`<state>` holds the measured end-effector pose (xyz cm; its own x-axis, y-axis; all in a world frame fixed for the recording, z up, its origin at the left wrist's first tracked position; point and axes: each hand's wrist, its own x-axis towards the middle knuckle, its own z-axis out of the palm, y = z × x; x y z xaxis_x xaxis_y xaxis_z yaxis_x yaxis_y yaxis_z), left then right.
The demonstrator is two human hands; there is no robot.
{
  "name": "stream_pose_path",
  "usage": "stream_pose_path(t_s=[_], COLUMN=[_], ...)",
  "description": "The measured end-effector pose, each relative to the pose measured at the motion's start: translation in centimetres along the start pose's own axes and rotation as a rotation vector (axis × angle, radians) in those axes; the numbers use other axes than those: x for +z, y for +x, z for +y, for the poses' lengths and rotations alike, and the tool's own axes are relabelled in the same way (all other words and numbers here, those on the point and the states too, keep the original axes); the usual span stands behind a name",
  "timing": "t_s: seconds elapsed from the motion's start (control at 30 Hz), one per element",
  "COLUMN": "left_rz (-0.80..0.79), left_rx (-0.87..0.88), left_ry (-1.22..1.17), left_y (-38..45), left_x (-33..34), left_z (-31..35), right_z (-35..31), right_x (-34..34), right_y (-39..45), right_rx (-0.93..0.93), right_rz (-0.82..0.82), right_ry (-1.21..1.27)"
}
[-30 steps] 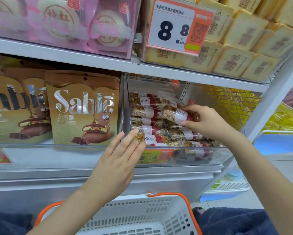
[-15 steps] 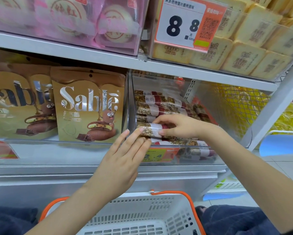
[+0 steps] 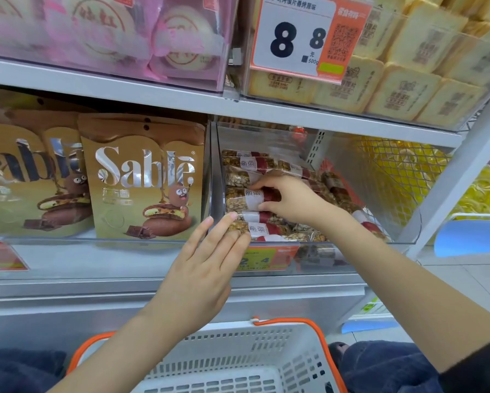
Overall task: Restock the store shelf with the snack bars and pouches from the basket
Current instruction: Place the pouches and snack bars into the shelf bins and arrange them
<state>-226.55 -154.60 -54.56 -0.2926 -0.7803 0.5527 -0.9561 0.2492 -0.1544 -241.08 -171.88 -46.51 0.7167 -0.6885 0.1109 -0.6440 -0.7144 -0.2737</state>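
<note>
Snack bars [image 3: 245, 199] in clear wrappers with red-and-white labels lay stacked inside the transparent shelf bin [image 3: 380, 194]. The right hand [image 3: 292, 198] pinched one bar between thumb and fingers; the left hand [image 3: 201, 276] was flat and released against the bin's front.

The grey metal middle shelf [image 3: 68, 282] carries two clear plastic bins side by side. The left bin [image 3: 96, 251] holds upright gold Sablé pouches [image 3: 144, 180]; the right bin [image 3: 365, 177] holds snack bars [image 3: 244, 165] stacked lengthwise (red-and-white bands showing). The upper shelf [image 3: 153, 97] bears pink wrapped cakes [image 3: 110, 32] and, to their right, yellow packets [image 3: 408, 89] behind a price card [image 3: 300, 38].
</note>
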Motion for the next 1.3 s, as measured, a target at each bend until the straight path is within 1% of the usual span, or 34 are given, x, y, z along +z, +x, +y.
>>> stream_pose_path(t_s=[0.07,0.13,0.2,0.33,0.43,0.5,0.63,0.73,0.77,0.8,0.87,0.9,0.93,1.0,1.1,1.2,1.3], left_rz=[-0.001,-0.006,-0.012,-0.011,-0.013,-0.016,-0.013,-0.008,-0.008,-0.007,-0.006,-0.006,-0.006,-0.007,-0.014,-0.012,-0.016], left_rx=[-0.003,-0.005,-0.003,-0.004,-0.001,0.002,0.006,0.011,0.010,0.006,-0.003,-0.007,-0.010,-0.012,0.003,0.018,0.020], left_ry=[0.006,0.013,0.015,0.016,0.018,0.023,0.015,0.013,0.015,0.016,0.022,0.024,0.025,0.025,0.022,0.026,0.022], left_y=[0.0,0.1,0.0,0.0,0.0,0.0,-0.1,-0.1,-0.1,-0.1,0.0,0.0,0.1,0.0,-0.1,-0.1,-0.1], left_x=[0.0,-0.1,-0.1,-0.1,-0.2,-0.2,-0.2,-0.1,-0.1,-0.1,0.0,0.1,0.1,0.1,0.0,-0.1,0.0], left_z=[0.0,0.0,0.0,0.0,0.0,-0.1,0.0,-0.1,-0.1,-0.1,0.0,0.0,0.1,0.1,-0.1,-0.4,-0.4], right_z=[0.1,0.2,0.2,0.1,0.3,0.4,0.5,1.2,1.4,1.2,0.7,0.6,0.7,0.7,0.8,0.6,1.0], right_x=[0.0,-0.1,0.0,0.5,-0.2,-0.3,-0.7,-3.0,-3.7,-4.2,-4.0,-3.6,-3.1,-3.0,-3.6,-3.9,-3.5], right_y=[-0.1,-0.3,-0.6,-0.9,-1.2,-1.2,-1.2,-2.5,-3.4,-4.2,-5.5,-5.9,-6.2,-6.5,-6.7,-6.8,-7.1], right_rx=[0.002,0.001,0.013,0.000,0.040,0.070,0.081,0.152,0.171,0.173,0.152,0.144,0.154,0.184,0.161,0.120,0.113], right_rz=[-0.004,-0.052,-0.062,0.031,0.053,0.075,0.026,0.153,0.142,0.053,-0.248,-0.354,-0.397,-0.412,-0.446,-0.411,-0.425], right_ry=[0.010,0.009,0.024,0.028,0.146,0.161,0.136,0.231,0.278,0.310,0.274,0.245,0.244,0.282,0.319,0.415,0.359])
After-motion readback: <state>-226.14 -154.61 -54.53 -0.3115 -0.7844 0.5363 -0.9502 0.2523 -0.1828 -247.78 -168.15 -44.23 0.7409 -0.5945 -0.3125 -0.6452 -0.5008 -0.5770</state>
